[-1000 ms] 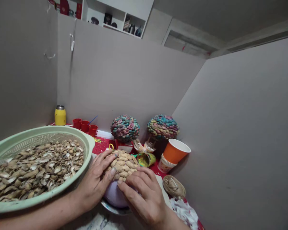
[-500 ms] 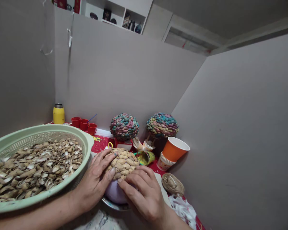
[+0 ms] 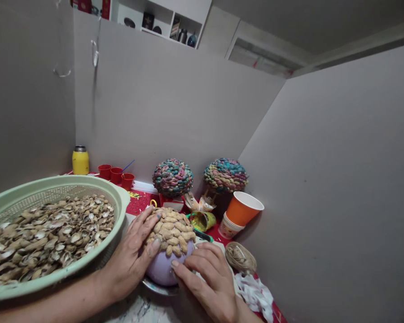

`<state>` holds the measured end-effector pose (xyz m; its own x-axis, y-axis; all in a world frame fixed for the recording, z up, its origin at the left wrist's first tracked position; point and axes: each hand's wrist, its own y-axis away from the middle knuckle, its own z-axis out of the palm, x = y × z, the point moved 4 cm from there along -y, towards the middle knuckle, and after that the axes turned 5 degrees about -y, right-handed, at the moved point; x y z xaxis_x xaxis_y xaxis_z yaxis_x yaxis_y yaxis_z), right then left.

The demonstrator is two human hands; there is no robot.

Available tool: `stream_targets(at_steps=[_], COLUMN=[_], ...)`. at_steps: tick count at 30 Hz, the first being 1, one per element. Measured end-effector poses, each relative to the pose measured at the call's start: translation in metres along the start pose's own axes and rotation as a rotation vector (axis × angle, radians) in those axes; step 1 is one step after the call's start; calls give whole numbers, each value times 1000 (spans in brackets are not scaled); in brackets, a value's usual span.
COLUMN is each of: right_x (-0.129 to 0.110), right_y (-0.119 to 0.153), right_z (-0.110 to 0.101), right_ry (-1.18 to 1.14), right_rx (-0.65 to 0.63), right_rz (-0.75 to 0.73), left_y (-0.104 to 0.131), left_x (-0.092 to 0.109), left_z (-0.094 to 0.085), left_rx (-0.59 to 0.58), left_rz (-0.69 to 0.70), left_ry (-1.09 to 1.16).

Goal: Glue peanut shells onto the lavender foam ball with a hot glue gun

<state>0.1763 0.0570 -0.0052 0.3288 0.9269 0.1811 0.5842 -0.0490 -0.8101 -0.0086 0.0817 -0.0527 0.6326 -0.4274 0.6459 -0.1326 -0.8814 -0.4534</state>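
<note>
A round purple form (image 3: pixel 163 268), its top covered with peanut shells (image 3: pixel 171 229), sits on a metal dish (image 3: pixel 158 287) in front of me. My left hand (image 3: pixel 136 253) lies against its left side, fingers spread over the shells and thumb on their front edge. My right hand (image 3: pixel 205 276) is at the lower right of the form, fingers bent, with the index fingertip at the bare purple surface below the shells. Whether something small is between those fingertips I cannot make out. A green basket (image 3: pixel 122 197) of empty shells stands at the left.
Two multicoloured shell-covered balls (image 3: pixel 173 177) stand at the back. Beyond the basket are red cups (image 3: pixel 116 175) and a yellow bottle (image 3: pixel 81 161). Orange and white paper cups (image 3: pixel 242 209), a tipped green cup (image 3: pixel 203 221), twine (image 3: pixel 240 257) and white plastic (image 3: pixel 256 294) lie at the right.
My right hand has moved down and away from the shell edge, uncovering more shells and purple surface. My left hand keeps its place on the form. The view has shifted slightly.
</note>
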Motion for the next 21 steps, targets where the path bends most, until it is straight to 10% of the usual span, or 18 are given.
stream_targets(at_steps=[21], right_x=[11], right_y=[3], right_z=[-7], right_ry=[-109], right_rx=[98], right_rz=[218], left_y=[4], left_x=[7], left_z=[-1], left_rx=[68], left_rz=[103], left_ry=[-36])
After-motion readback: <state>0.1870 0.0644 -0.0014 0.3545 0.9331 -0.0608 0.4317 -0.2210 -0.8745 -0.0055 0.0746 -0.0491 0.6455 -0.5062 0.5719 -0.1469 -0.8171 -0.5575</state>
